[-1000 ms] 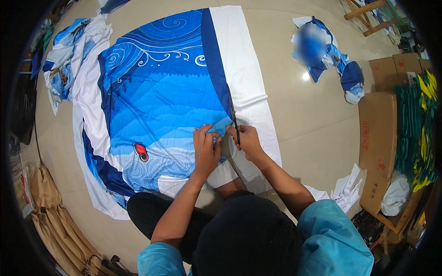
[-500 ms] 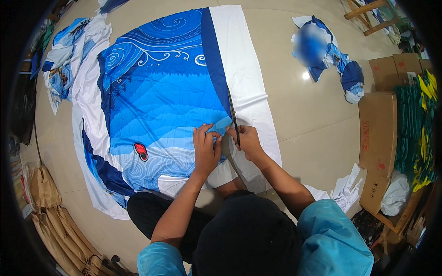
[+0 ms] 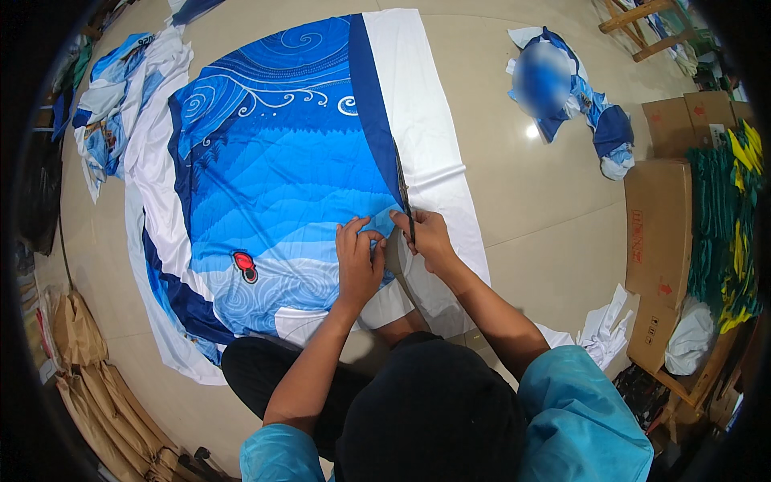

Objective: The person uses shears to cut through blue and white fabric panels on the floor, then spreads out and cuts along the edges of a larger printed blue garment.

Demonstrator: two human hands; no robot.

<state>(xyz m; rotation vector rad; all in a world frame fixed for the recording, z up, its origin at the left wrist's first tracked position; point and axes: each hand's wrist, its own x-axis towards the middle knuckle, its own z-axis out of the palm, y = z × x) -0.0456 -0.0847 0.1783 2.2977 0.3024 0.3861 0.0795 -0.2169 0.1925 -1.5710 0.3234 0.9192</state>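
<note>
A blue printed fabric piece (image 3: 273, 177) with pale swirls, a dark blue border and a small red motif lies spread on the floor in front of me. Along its right side runs a strip of white fabric (image 3: 422, 120). My right hand (image 3: 428, 239) is closed on dark scissors (image 3: 404, 189), whose blades point away from me along the seam between the dark blue border and the white. Beside it, my left hand (image 3: 361, 255) rests on the lower part of the print, with curled fingers gripping the fabric by the cut edge. A gap parts the two pieces below the scissors.
Crumpled white and blue fabric (image 3: 148, 120) lies to the left. More blue scraps (image 3: 606, 128) lie at the far right, and white scraps (image 3: 602, 329) nearer. Cardboard boxes (image 3: 658, 233) and green and yellow goods (image 3: 723, 233) line the right side; brown wrapped bundles (image 3: 104, 394) lie lower left.
My right hand and the scissors have moved slightly away from me along the seam. My left hand has hardly moved.
</note>
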